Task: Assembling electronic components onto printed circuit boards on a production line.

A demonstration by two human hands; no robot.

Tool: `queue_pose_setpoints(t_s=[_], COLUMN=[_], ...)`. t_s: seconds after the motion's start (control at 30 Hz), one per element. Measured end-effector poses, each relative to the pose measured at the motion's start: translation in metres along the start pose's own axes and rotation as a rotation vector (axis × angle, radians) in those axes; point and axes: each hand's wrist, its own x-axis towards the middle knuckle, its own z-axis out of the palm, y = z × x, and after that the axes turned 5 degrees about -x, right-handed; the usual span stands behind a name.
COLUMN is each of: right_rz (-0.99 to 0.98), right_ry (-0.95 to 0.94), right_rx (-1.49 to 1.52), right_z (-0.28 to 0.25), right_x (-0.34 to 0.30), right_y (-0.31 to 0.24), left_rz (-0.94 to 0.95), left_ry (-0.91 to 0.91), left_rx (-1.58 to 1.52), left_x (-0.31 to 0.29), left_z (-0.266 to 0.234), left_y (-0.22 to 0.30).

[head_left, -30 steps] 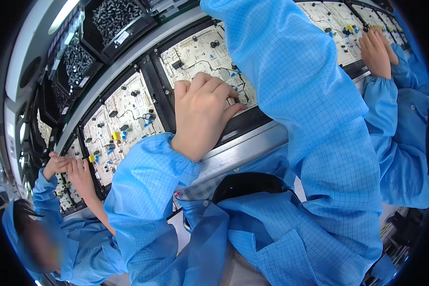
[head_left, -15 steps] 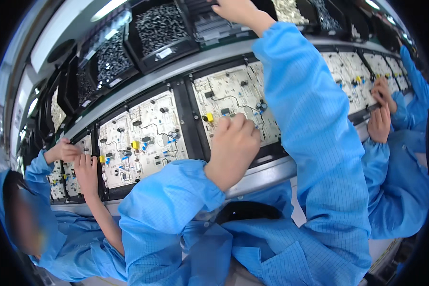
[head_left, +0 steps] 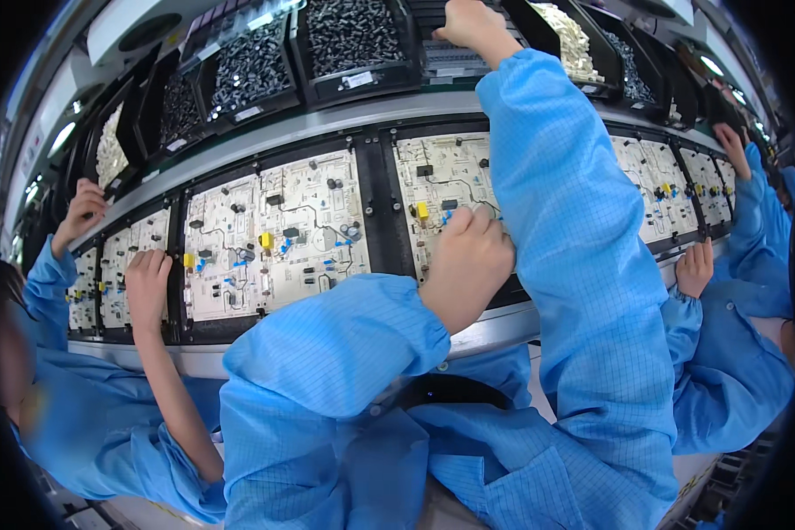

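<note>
Rightward have slid boards (head_left: 314,199), bins (head_left: 390,76) and both my hands. At top centre, my right hand (head_left: 477,28) curls just above grey strips (head_left: 455,64) running left to right; whether it grips anything, I can't tell. My left hand (head_left: 471,265) bends over the centre board (head_left: 442,168), fingertips hidden, grasp unclear. My right sleeve (head_left: 583,194) covers that board's right side.

Bright, cool white light falls evenly over my blue sleeves (head_left: 583,221) and the pale circuit boards (head_left: 314,221), leaving soft shadows in the cloth's folds. Lamps (head_left: 62,139) glow at upper left and upper right. The metal rail (head_left: 495,330) below my left hand (head_left: 471,269) catches glare. Straight edges bend toward the black rim. A co-worker's head (head_left: 9,353) at far left is blurred.
</note>
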Motion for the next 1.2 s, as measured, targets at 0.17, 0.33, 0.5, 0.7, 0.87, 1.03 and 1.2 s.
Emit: queue_pose_setpoints(t_s=[0.17,0.33,0.5,0.7,0.87,1.03,1.2], right_rz=[0.210,0.068,0.065,0.401,0.427,0.346,0.438], right_ry=[-0.091,-0.246,-0.260,-0.336,-0.340,-0.335,-0.414], right_rx=[-0.097,0.205,0.492,0.624,0.736,0.596,0.655], right_z=[0.006,-0.061,-0.079,-0.085,-0.081,-0.094,-0.104], right_x=[0.020,-0.003,-0.089,-0.162,-0.169,-0.171,-0.172], right_y=[-0.006,-0.013,0.055,0.117,0.111,0.099,0.092], left_rz=[-0.002,-0.053,-0.011,-0.142,-0.482,-0.841,-0.943], left_ry=[0.006,0.018,-0.018,0.141,0.576,0.593,0.223], left_rx=[-0.005,-0.002,0.011,-0.297,0.141,0.367,-0.267], left_x=[0.000,-0.003,-0.003,0.032,-0.001,-0.083,-0.106], left_z=[0.002,0.001,-0.005,-0.082,-0.122,-0.090,-0.107], left_y=[0.004,0.003,0.002,-0.068,-0.273,-0.438,-0.505])
